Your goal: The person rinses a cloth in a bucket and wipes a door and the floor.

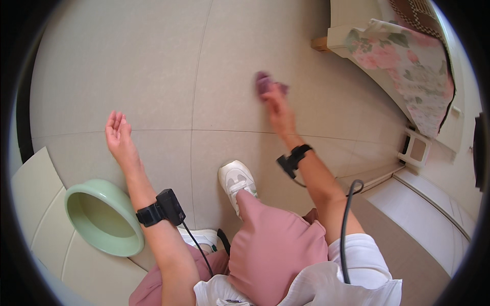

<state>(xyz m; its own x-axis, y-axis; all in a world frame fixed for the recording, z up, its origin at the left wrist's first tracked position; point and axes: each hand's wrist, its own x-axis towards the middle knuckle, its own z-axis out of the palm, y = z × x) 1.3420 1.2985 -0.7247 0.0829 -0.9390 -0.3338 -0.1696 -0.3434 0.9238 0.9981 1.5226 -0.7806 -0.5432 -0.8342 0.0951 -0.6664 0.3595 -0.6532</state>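
Note:
My right hand (280, 109) is stretched out over the tiled floor (153, 76), its fingers closed on a bunched purple cloth (264, 83). Hand and cloth are both blurred, and I cannot tell whether the cloth touches the tiles. Off to the left, my left hand (119, 132) is held up with its fingers lightly curled and nothing in it. The pale green plastic basin (103, 187) lies nearest to that hand, beside my left forearm; its inside shows no clear contents.
A white piece of furniture (338, 38) with a wooden foot (320, 44) stands at upper right, draped with a floral cloth (405, 61). A white plastic frame (415, 147) sits near the right wall. My white shoe (237, 178) is on the floor. Cream panels (42, 199) border the left.

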